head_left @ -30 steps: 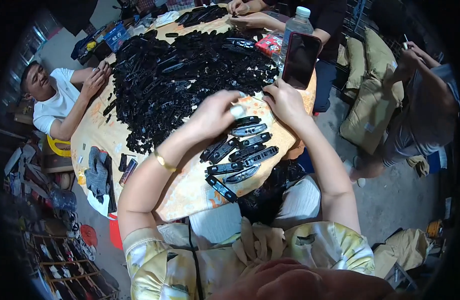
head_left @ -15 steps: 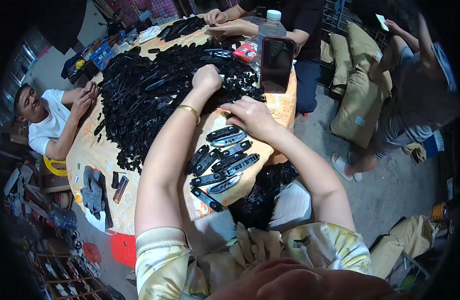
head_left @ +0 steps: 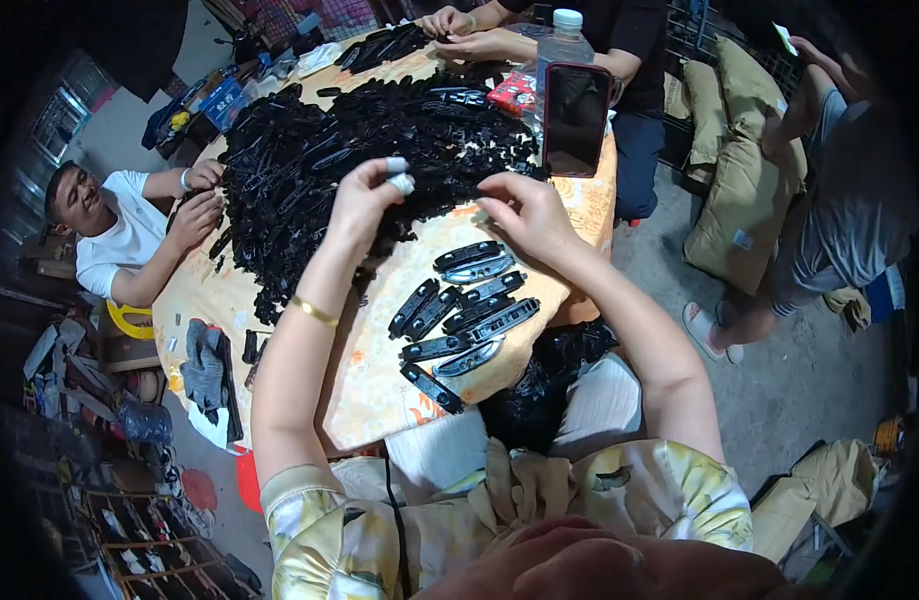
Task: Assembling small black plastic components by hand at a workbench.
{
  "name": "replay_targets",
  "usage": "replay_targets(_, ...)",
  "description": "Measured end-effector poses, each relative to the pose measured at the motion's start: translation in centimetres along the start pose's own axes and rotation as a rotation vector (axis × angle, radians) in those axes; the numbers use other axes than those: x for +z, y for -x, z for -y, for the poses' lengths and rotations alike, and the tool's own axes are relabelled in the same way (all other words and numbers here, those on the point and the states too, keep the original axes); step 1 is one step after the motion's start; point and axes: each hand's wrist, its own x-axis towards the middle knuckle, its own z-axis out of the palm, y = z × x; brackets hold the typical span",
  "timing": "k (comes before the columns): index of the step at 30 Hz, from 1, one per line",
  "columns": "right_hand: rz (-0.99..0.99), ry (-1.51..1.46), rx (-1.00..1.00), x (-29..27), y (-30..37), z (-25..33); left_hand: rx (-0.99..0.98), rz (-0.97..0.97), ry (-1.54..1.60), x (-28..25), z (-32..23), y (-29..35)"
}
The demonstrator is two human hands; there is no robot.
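The left hand (head_left: 365,200) and right hand (head_left: 525,210) stay apart, fingers bent, touching the big black pile (head_left: 350,130) on the surface (head_left: 380,380).

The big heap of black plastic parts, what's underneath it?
The heap of black plastic parts lies on a table under an orange patterned cloth, visible around its edges. The left hand reaches into it. Whatever lies below the heap is covered.
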Motion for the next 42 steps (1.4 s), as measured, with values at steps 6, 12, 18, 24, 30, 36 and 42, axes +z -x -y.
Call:
replay_targets(6, -0.001, -0.234, 0.079, 1.8, 0.0, 2.0, 0.069, 0.192, 0.358, 2.0, 0.6, 3.9)
replay_targets(12, -0.07, -0.085, -0.017, 2.8, 0.1, 1.5, -0.134, 0.193, 0.689, 3.3, 1.1, 4.0)
replay_targets(18, -0.038, 0.031, -0.148, 2.6, 0.1, 1.8, -0.023, 0.2, 0.524, 3.2, 1.4, 4.7)
replay_targets(24, -0.085, -0.042, -0.067, 1.7, 0.2, 1.9, -0.113, 0.237, 0.53, 3.0, 0.6, 4.8)
replay_targets(30, -0.163, -0.023, -0.138, 1.2, 0.0, 2.3, -0.129, 0.234, 0.534, 2.1, 1.2, 4.1)
replay_targets(36, -0.153, 0.124, -0.354, 1.7, 0.2, 2.3, -0.077, 0.273, 0.577, 1.4, 1.4, 3.6)
replay_targets(42, -0.206, 0.134, -0.423, 1.8, 0.2, 2.6, -0.103, 0.307, 0.737, 1.6, 1.9, 3.8)
